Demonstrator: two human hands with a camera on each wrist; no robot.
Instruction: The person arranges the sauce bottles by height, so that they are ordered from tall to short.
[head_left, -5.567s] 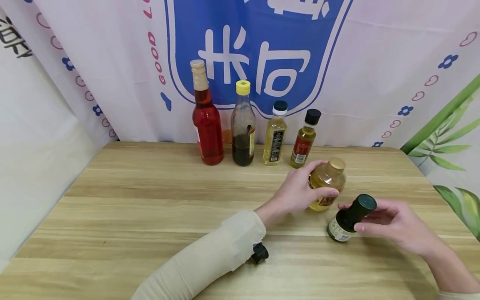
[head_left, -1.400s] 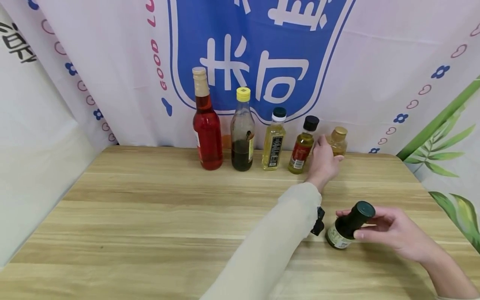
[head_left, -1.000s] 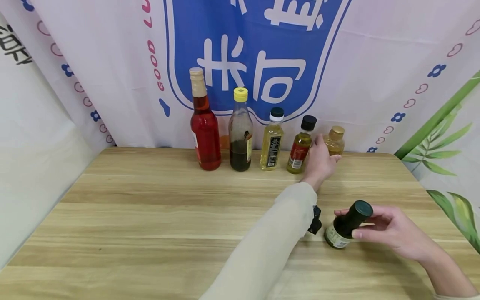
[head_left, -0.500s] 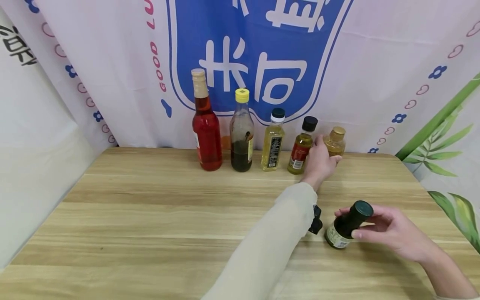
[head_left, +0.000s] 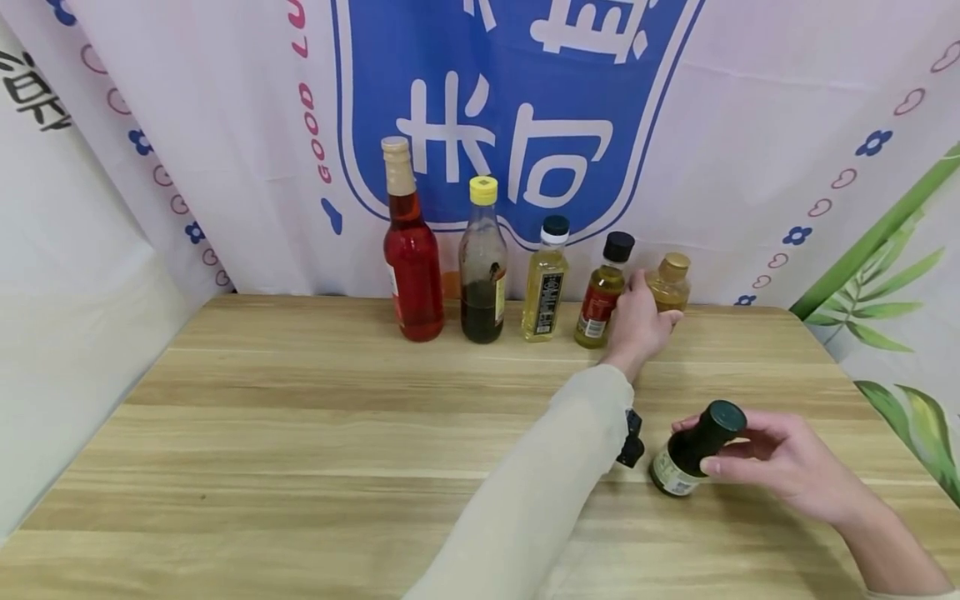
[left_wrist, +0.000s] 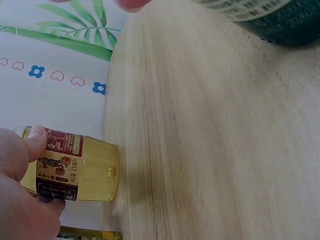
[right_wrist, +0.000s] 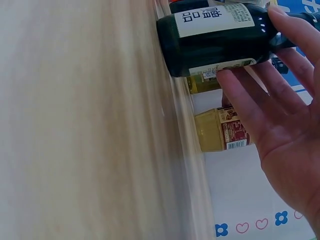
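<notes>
My left hand grips a squat gold-capped bottle of yellow liquid at the right end of the back row. In the left wrist view, thumb and fingers wrap that bottle's labelled body, and its base is at the table. Nearer the front right, my right hand holds a dark green bottle with a green cap and pale label. Seen from the right wrist, thumb and fingers lie around this bottle's neck and shoulder. Just left of my left hand stands a small black-capped bottle with a red label.
Further left in the row stand a square bottle of pale yellow oil, a yellow-capped bottle of dark liquid and a tall red bottle. Behind them hangs a printed curtain along the back edge of the wooden table.
Over the span, my left hand has carried the gold-capped bottle from beside the green bottle back to the row's right end. During the last second both hands stay nearly still.
</notes>
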